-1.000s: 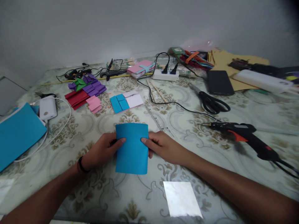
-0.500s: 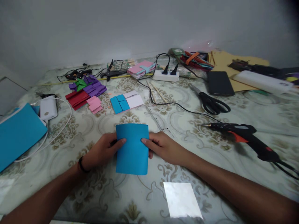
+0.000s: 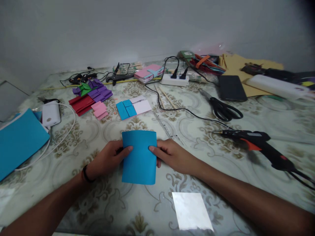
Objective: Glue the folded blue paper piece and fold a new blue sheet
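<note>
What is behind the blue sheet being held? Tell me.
The right hand's curled fingers show partly past the right edge of the blue sheet. Whatever else is directly behind it is covered.

Dim, soft, blurred right edge

Blue sheets (image 3: 21, 142), cut off left.

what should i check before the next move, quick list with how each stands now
1. Left hand on the blue sheet: ok, at its left edge.
2. Right hand on the sheet: ok, at its right edge.
3. Sheet flat: not ok, its top edge bows.
4. Scissors away from both hands: ok.
5. Glue gun apart from the sheet: ok.
6. Glue gun's tip cool: cannot tell.
</note>
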The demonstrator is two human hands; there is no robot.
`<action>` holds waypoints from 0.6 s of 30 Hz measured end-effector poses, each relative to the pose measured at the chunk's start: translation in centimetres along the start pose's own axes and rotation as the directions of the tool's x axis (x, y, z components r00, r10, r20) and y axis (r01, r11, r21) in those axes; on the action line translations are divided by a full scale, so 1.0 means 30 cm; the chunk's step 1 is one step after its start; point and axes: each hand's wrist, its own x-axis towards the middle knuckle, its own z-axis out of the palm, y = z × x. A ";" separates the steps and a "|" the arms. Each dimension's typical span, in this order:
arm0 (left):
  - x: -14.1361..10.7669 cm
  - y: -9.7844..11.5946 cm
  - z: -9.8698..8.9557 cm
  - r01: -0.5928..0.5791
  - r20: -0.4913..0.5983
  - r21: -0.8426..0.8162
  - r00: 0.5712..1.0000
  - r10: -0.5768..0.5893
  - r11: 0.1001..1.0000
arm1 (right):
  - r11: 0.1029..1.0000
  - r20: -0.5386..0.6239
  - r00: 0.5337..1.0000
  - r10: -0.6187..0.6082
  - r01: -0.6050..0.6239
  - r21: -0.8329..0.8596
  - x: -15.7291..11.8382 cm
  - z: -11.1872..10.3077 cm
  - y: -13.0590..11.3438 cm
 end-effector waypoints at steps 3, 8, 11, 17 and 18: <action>0.001 0.002 -0.001 -0.009 -0.001 -0.010 1.000 0.009 1.000 | 1.000 0.002 1.000 -0.005 0.005 0.000 0.001 -0.001 0.001; 0.000 0.005 -0.001 -0.011 0.012 -0.047 1.000 0.012 0.999 | 1.000 0.005 1.000 -0.003 0.003 0.001 0.001 -0.002 0.004; -0.001 0.004 -0.001 -0.002 0.017 -0.047 1.000 0.003 0.999 | 1.000 0.007 1.000 -0.005 0.005 0.001 0.000 -0.001 0.005; -0.001 -0.002 0.001 0.007 0.005 -0.010 1.000 -0.007 1.000 | 1.000 0.005 1.000 -0.005 0.004 0.004 -0.002 -0.002 0.002; -0.001 -0.002 0.002 0.001 -0.001 0.000 1.000 -0.001 1.000 | 1.000 0.006 1.000 -0.004 0.004 0.004 -0.002 -0.003 0.002</action>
